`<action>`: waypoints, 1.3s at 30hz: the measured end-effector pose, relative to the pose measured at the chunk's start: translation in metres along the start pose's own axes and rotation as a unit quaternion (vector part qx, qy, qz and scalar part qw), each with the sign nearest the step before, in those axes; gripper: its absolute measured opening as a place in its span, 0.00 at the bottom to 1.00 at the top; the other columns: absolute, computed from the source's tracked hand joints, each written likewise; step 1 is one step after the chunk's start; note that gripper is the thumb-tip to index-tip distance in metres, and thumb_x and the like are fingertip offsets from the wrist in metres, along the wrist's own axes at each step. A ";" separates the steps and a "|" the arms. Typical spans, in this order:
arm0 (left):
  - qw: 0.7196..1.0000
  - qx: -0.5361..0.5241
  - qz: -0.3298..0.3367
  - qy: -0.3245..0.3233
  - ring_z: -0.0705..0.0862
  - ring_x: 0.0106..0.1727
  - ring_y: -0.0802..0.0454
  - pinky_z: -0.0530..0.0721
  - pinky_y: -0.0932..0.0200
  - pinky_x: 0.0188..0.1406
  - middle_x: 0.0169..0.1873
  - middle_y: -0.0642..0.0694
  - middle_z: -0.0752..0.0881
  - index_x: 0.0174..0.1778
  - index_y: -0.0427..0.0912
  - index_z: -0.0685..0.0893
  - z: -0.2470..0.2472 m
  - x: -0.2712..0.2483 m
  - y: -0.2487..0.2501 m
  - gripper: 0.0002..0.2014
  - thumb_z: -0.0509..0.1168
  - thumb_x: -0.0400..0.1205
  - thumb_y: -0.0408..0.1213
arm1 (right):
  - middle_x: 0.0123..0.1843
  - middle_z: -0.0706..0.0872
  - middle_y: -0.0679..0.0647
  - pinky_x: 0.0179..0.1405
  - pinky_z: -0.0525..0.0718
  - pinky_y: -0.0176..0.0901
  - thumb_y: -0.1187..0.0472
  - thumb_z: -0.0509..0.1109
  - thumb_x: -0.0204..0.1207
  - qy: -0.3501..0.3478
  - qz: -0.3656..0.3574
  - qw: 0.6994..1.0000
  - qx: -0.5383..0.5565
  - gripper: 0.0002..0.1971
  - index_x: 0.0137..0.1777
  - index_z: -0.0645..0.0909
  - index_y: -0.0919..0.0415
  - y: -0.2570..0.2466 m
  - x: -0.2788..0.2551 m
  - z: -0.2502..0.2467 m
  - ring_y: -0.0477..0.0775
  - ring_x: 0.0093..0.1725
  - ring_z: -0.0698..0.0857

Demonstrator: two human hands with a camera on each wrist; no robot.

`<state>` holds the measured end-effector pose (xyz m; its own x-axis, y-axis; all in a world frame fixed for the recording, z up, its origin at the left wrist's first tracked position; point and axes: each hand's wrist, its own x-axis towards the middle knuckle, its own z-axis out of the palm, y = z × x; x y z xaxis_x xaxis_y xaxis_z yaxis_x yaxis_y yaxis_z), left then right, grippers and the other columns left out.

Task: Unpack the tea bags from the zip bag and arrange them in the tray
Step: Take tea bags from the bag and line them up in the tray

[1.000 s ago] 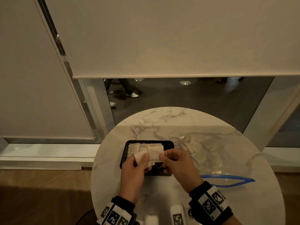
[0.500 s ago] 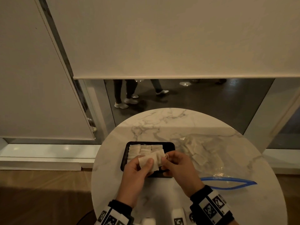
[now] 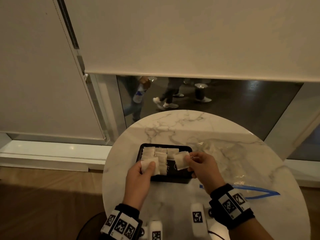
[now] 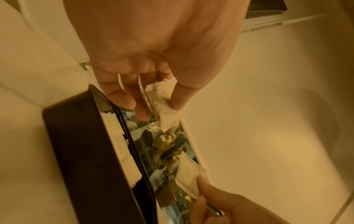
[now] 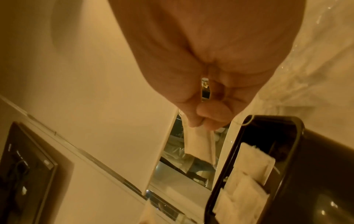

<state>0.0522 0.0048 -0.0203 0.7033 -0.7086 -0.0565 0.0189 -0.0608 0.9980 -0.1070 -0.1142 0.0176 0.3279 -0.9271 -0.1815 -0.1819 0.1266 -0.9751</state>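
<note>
Head view: hands have parted, left hand [image 3: 138, 177] and right hand [image 3: 202, 168] each pinching a tea bag [image 3: 181, 160].

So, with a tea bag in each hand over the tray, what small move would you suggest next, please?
Probably lower the right hand and lay its tea bag on the tray's bare near-right floor: rows already fill the far and left parts. The left hand pinches another bag.

Dim, warm light — blurry wrist views
</note>
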 end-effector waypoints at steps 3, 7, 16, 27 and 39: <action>0.999 0.050 0.002 0.020 0.88 0.52 0.56 0.85 0.57 0.52 0.47 0.53 0.91 0.52 0.52 0.88 -0.011 0.008 -0.012 0.06 0.64 0.87 0.42 | 0.44 0.90 0.62 0.29 0.87 0.37 0.64 0.70 0.82 0.005 0.014 0.999 -0.051 0.03 0.51 0.85 0.62 0.003 0.020 0.002 0.53 0.36 0.87; 0.995 0.099 -0.004 0.006 0.86 0.51 0.57 0.82 0.59 0.49 0.47 0.52 0.89 0.51 0.52 0.85 -0.017 0.010 -0.024 0.08 0.61 0.89 0.43 | 0.46 0.88 0.60 0.36 0.92 0.45 0.69 0.70 0.81 -0.006 0.076 0.990 -0.121 0.04 0.52 0.82 0.60 0.009 0.051 0.017 0.57 0.44 0.91; 0.988 0.157 0.000 -0.012 0.85 0.50 0.58 0.85 0.56 0.53 0.46 0.54 0.88 0.50 0.51 0.84 -0.021 0.016 -0.042 0.09 0.59 0.89 0.45 | 0.54 0.90 0.54 0.44 0.89 0.42 0.56 0.77 0.75 -0.021 0.103 0.915 -0.389 0.13 0.57 0.86 0.60 0.021 0.104 0.048 0.53 0.50 0.89; 0.989 0.144 0.003 -0.020 0.85 0.48 0.55 0.85 0.57 0.48 0.44 0.50 0.87 0.49 0.48 0.84 -0.027 0.022 -0.046 0.10 0.60 0.89 0.45 | 0.57 0.88 0.63 0.50 0.87 0.45 0.63 0.70 0.76 -0.025 0.085 0.868 -0.489 0.15 0.61 0.84 0.69 0.030 0.123 0.061 0.62 0.56 0.88; 0.989 0.148 0.006 -0.022 0.85 0.45 0.57 0.83 0.59 0.45 0.42 0.52 0.87 0.47 0.48 0.83 -0.026 0.023 -0.045 0.10 0.59 0.89 0.45 | 0.46 0.90 0.58 0.38 0.88 0.43 0.54 0.77 0.73 -0.025 0.070 0.830 -0.552 0.14 0.50 0.85 0.64 0.013 0.118 0.063 0.55 0.43 0.88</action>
<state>0.0865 0.0095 -0.0655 0.6711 -0.7395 -0.0526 -0.2026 -0.2511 0.9465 -0.0125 -0.2004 -0.0243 0.2652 -0.9113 -0.3151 -0.9516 -0.1948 -0.2376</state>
